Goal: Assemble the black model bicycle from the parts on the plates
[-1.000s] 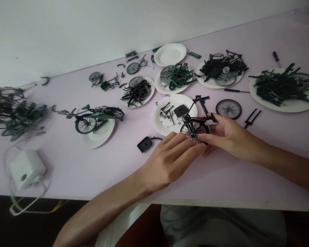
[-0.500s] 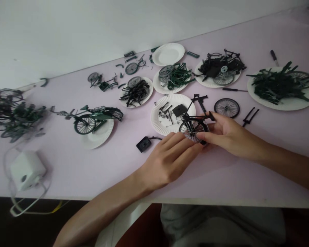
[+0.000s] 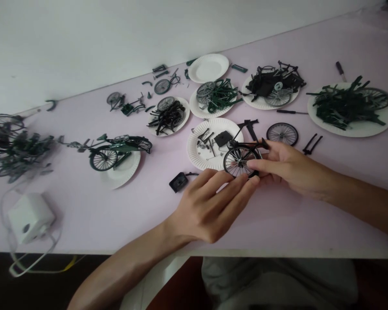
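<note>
My right hand (image 3: 283, 170) grips a black model bicycle frame (image 3: 245, 144) with one spoked wheel (image 3: 240, 160) fitted in it, the thumb lying over the wheel. From the left, my left hand (image 3: 210, 202) has its bent fingers at the wheel's lower edge; its thumb is hidden. Just behind is a paper plate (image 3: 194, 159) with a black flat part (image 3: 223, 138) and several small metal pieces. A loose spoked wheel (image 3: 282, 134) and a black fork (image 3: 312, 144) lie right of it. A black basket-like part (image 3: 179, 182) rests beside my left hand.
Plates of bicycle parts stand behind: black parts (image 3: 168, 116), green frames (image 3: 224, 94), black frames (image 3: 265, 82), and a green heap (image 3: 345, 103). Screwdrivers (image 3: 287, 112) lie between them. A green model bicycle (image 3: 119, 150), another parts pile (image 3: 22, 146) and a white box with cable (image 3: 30, 217) are left.
My left hand's fingers have shifted slightly and straightened a little along the wheel's lower edge. The right hand keeps its hold. The view has moved slightly.
</note>
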`<action>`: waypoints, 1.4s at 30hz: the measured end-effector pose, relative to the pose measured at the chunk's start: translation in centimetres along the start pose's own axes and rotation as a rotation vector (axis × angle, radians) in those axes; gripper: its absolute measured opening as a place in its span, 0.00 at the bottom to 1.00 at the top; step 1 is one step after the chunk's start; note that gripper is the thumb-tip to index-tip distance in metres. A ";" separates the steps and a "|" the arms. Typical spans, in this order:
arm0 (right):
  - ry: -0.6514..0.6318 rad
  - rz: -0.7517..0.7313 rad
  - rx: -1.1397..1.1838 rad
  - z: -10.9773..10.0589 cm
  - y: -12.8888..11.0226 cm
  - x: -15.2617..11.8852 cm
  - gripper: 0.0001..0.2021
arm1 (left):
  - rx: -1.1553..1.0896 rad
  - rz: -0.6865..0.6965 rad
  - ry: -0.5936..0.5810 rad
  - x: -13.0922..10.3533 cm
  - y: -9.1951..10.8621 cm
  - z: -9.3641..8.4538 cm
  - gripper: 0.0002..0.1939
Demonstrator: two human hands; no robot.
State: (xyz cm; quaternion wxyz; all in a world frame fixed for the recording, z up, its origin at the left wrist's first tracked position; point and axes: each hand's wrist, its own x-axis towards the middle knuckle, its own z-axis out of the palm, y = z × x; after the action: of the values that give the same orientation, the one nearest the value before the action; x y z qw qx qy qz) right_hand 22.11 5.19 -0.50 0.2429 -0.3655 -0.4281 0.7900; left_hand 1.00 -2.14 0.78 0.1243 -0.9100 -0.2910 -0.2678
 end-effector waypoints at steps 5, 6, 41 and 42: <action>0.008 0.043 0.060 -0.1 -0.3 0.0 0.13 | 0.071 -0.055 0.015 0.0 -0.3 0.1 0.12; -0.002 0.044 0.046 -0.1 -0.2 0.0 0.14 | 0.057 -0.067 0.013 0.0 -0.5 0.1 0.12; -0.197 0.017 -0.151 -0.5 0.2 -0.2 0.22 | -0.058 0.027 -0.027 0.2 -1.0 -1.1 0.11; -0.202 0.017 -0.155 -0.6 0.2 -0.2 0.21 | -0.068 0.019 -0.022 0.3 -1.0 -1.0 0.11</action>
State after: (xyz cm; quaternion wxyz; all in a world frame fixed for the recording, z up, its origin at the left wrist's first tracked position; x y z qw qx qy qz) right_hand 22.69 5.25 -0.80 0.1630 -0.3055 -0.5070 0.7893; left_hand 0.15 -1.60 1.83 0.0929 -0.9193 -0.2742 -0.2665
